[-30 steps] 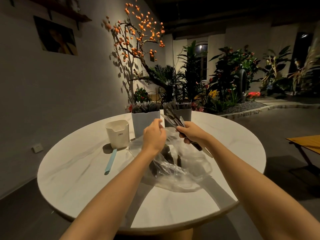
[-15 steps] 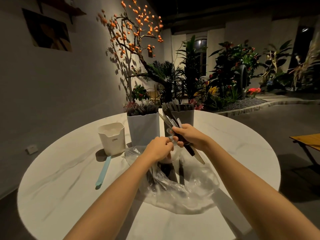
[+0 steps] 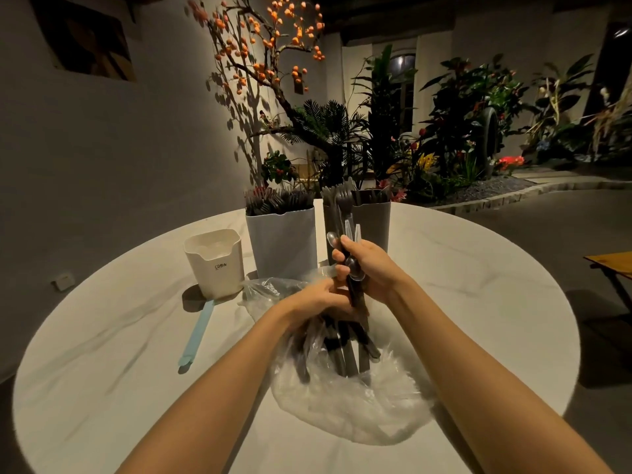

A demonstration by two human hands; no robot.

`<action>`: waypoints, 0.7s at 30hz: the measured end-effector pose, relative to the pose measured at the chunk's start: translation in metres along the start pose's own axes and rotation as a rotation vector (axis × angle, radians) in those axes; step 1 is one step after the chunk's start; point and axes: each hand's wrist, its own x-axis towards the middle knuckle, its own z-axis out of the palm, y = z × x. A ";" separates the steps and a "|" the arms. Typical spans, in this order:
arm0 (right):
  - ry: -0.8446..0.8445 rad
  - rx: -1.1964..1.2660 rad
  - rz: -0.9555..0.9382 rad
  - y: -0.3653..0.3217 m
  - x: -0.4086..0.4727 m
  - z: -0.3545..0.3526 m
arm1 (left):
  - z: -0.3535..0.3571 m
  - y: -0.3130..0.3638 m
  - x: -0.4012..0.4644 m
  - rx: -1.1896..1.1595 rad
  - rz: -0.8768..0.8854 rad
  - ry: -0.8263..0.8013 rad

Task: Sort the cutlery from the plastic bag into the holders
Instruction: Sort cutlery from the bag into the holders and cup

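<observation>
A clear plastic bag (image 3: 352,405) lies on the round white table (image 3: 119,371) with several dark cutlery pieces (image 3: 345,350) inside. My right hand (image 3: 369,271) grips an upright bundle of dark and clear cutlery (image 3: 350,241) above the bag. My left hand (image 3: 314,299) is at the bag's mouth, fingers curled around cutlery handles just under the right hand. Three holders stand behind: a small cream holder (image 3: 215,265), a light grey holder (image 3: 282,241) full of dark cutlery, and a darker grey holder (image 3: 371,220) with forks.
A pale blue utensil (image 3: 196,333) lies flat on the table in front of the cream holder. Plants and an orange-fruited tree stand beyond the far table edge. A wooden table corner (image 3: 612,265) shows at the right.
My right hand has tilted the bundle from slanting to upright. My left hand has dropped from the bundle's side to the handles at the bag's mouth. The view has moved closer.
</observation>
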 end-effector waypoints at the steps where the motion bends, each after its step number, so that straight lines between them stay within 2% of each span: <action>1: 0.016 0.038 -0.001 0.001 0.000 0.000 | -0.003 0.000 -0.001 -0.020 -0.047 -0.054; 3: 0.049 0.106 -0.024 0.003 0.000 0.000 | -0.006 -0.001 -0.001 -0.008 -0.093 -0.143; 5: 0.087 0.108 -0.059 0.003 0.001 -0.002 | -0.004 -0.001 0.000 0.068 -0.095 -0.164; 8: 0.100 0.128 -0.096 0.003 0.000 -0.003 | 0.000 -0.001 -0.001 0.039 -0.094 -0.096; 16: 0.183 0.326 -0.180 0.002 -0.003 -0.005 | -0.009 -0.001 -0.010 0.000 -0.025 -0.066; 21: 0.227 0.389 -0.162 0.004 -0.003 -0.007 | -0.017 -0.003 -0.017 -0.245 0.005 0.053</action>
